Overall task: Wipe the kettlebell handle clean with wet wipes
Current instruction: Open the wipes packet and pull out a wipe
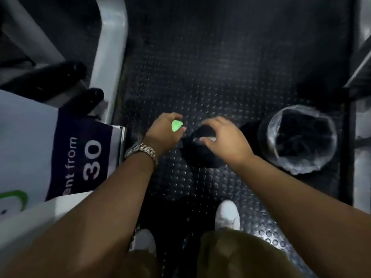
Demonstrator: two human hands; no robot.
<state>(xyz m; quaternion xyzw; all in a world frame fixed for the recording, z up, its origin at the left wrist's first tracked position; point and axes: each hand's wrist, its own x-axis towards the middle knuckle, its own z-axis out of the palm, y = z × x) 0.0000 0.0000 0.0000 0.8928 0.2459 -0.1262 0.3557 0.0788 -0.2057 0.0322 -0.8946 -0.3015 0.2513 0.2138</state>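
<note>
A black kettlebell [200, 155] stands on the studded rubber floor in the middle of the head view. My left hand [164, 131], with a metal watch on the wrist, grips a small bright green thing [176, 125] just left of the kettlebell; what that thing is cannot be told. My right hand [224, 139] hovers over the kettlebell's top with curled fingers, and a pale strip, possibly a wipe [202, 139], shows at its fingertips. The handle is mostly hidden under that hand.
A round bin [301, 167] lined with a clear bag stands right of the kettlebell. A grey machine frame [112, 57] and a white and blue sign [80, 157] are on the left. My white shoes [227, 214] are below.
</note>
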